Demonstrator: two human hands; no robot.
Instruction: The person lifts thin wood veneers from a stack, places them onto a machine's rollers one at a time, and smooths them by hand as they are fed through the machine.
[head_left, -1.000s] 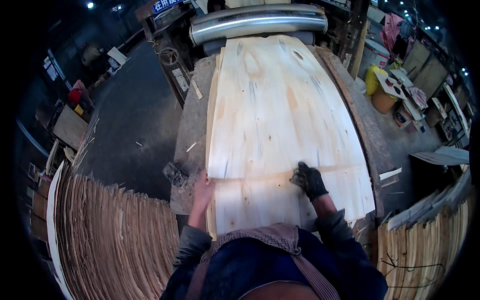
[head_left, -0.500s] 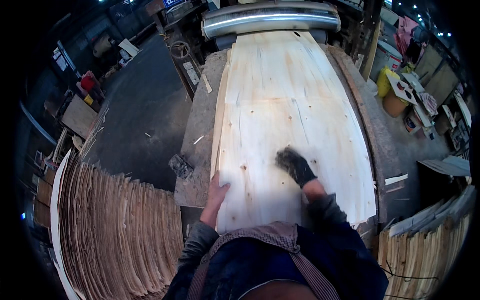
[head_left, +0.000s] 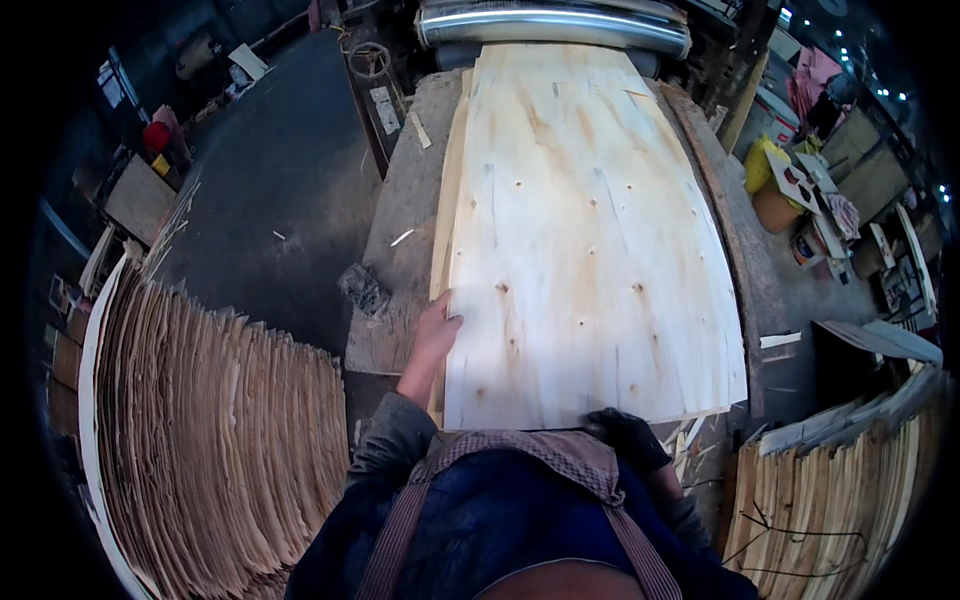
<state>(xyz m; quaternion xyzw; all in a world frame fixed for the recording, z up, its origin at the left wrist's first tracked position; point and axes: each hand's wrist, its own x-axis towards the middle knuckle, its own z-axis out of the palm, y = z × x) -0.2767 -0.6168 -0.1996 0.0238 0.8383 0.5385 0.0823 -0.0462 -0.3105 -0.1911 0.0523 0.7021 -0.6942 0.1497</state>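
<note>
The wood sheet [head_left: 590, 240] lies before you on the worktable [head_left: 400, 225]. Your left hand [head_left: 432, 335] is at its left edge, apart from your gloved right hand [head_left: 630, 438] at its near edge; I cannot tell whether either grips. Beyond is a metal roller [head_left: 555, 28].

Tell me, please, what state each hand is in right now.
Left hand: at the left edge of the wood sheet; grip cannot be told.
Right hand: gloved, at the sheet's near edge; grip cannot be told.
</note>
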